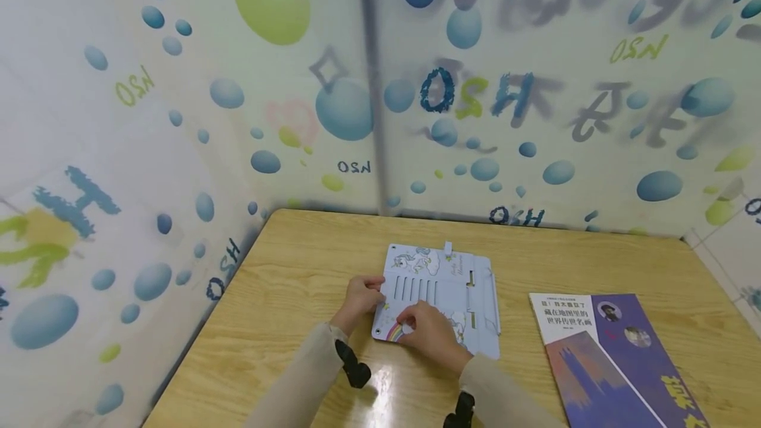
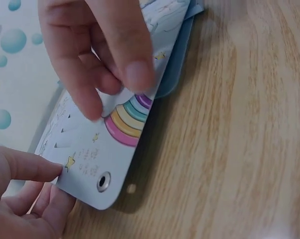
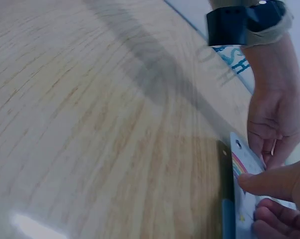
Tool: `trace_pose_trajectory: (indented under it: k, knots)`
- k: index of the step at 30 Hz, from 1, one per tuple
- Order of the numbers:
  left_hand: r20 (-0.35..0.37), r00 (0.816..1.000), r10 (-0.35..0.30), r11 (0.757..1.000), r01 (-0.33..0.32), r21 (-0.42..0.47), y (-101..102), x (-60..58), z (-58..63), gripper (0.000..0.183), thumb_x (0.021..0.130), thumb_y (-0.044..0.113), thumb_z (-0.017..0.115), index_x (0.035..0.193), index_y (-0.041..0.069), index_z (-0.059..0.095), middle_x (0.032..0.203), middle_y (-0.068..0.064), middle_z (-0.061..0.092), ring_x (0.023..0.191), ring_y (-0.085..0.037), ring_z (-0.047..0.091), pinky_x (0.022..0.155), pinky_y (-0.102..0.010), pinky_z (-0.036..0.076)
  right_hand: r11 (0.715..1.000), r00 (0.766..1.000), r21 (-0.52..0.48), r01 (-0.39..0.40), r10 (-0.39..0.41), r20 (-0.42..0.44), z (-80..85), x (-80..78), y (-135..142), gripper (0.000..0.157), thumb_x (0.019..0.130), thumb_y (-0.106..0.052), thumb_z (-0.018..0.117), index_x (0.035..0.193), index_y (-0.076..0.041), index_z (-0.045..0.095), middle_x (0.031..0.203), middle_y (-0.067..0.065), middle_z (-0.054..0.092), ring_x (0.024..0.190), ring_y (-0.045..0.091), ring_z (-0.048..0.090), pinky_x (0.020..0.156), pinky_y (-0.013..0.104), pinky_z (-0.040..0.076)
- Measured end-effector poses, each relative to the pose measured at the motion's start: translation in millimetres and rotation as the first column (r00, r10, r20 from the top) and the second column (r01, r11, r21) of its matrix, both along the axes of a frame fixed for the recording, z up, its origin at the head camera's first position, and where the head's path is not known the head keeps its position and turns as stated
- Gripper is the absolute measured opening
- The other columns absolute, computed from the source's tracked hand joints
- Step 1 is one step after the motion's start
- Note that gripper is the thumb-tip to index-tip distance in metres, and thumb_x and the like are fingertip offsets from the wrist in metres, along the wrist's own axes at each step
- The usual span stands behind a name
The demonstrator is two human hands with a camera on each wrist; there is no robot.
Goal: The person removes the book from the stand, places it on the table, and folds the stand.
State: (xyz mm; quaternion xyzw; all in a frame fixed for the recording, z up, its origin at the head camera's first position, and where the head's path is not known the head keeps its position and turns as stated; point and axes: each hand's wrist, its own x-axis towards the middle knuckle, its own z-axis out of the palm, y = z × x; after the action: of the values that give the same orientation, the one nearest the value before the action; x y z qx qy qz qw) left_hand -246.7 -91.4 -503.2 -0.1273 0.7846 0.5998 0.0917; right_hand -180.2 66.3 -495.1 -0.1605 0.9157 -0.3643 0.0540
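A light blue flat panel (image 1: 448,289) with a unicorn, cloud and rainbow print lies on the table, and it looks like a folded book stand. It has several slots and metal eyelets at its corners. Its left edge is pinched by my left hand (image 1: 358,301), whose index finger lies on top while other fingers curl beneath, as the left wrist view shows. My right hand (image 1: 436,335) is over the near left part, thumb and bent fingers apart at the printed rainbow (image 2: 127,124). The right wrist view shows its thumb (image 3: 264,182) against the panel.
A purple and white book (image 1: 600,349) lies on the wooden table (image 1: 309,249) to the right. Walls (image 1: 309,177) with blue and green dots stand behind the table and to its left.
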Motion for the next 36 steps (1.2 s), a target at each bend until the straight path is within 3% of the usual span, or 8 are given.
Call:
trace_pose_trajectory:
  k: [4,8,15,20,26,36]
  knots:
    - [-0.008,1.0,-0.013,1.0,0.013,-0.007,0.9,0.7,-0.5,0.04,0.066,-0.018,0.06,0.104,-0.007,0.065,0.081,-0.006,0.051,0.068,-0.014,0.047,0.046,-0.019,0.039,0.992,0.997,-0.129,-0.01,0.02,0.072,6.9,-2.3,10.7,0.025,0.07,-0.004,0.076,0.093,-0.004,0.068,0.082,0.001,0.059,0.074,0.014,0.054,0.063,0.025,0.044]
    - [0.008,1.0,-0.013,1.0,0.013,-0.016,1.0,1.6,0.7,0.039,0.068,-0.018,0.06,0.105,-0.006,0.064,0.083,-0.006,0.051,0.068,-0.014,0.047,0.046,-0.019,0.039,0.981,0.994,-0.195,-0.011,0.032,0.104,19.5,-3.2,24.2,0.025,0.074,0.0,0.072,0.098,0.0,0.066,0.085,0.005,0.061,0.076,0.016,0.056,0.065,0.027,0.047]
    - [0.037,0.999,0.0,1.0,0.001,-0.023,0.1,3.0,0.4,0.039,0.07,-0.018,0.06,0.106,-0.004,0.064,0.086,-0.009,0.052,0.072,-0.016,0.049,0.05,-0.021,0.04,0.985,0.998,-0.171,-0.003,0.013,0.057,40.4,0.8,64.7,0.027,0.077,0.0,0.07,0.103,0.001,0.064,0.086,0.007,0.062,0.077,0.015,0.057,0.064,0.026,0.048]
    - [0.019,1.0,-0.014,1.0,0.014,-0.017,-1.6,4.6,1.0,0.036,0.069,-0.018,0.06,0.101,-0.004,0.065,0.082,-0.009,0.051,0.07,-0.017,0.048,0.049,-0.022,0.041,0.985,0.996,-0.148,0.089,-0.086,0.029,46.0,8.2,102.7,0.028,0.077,-0.002,0.07,0.105,0.001,0.064,0.087,0.009,0.063,0.077,0.017,0.059,0.063,0.026,0.049]
    - [0.033,0.999,-0.011,1.0,0.012,-0.024,-2.6,2.5,1.1,0.039,0.07,-0.017,0.061,0.107,-0.005,0.064,0.087,-0.009,0.052,0.073,-0.016,0.049,0.05,-0.021,0.041,0.968,0.973,-0.105,0.227,-0.222,0.058,42.1,17.8,134.8,0.026,0.076,-0.001,0.07,0.102,0.001,0.065,0.084,0.005,0.064,0.075,0.017,0.059,0.061,0.027,0.048]
    - [0.031,0.999,-0.037,0.999,0.037,-0.012,-1.8,1.6,1.9,0.039,0.072,-0.016,0.062,0.109,-0.004,0.063,0.089,-0.009,0.052,0.074,-0.016,0.05,0.051,-0.022,0.045,0.961,0.969,-0.123,0.247,-0.243,0.047,13.1,24.1,150.1,0.015,0.073,0.003,0.071,0.088,0.005,0.067,0.075,0.005,0.064,0.066,0.016,0.059,0.058,0.023,0.048]
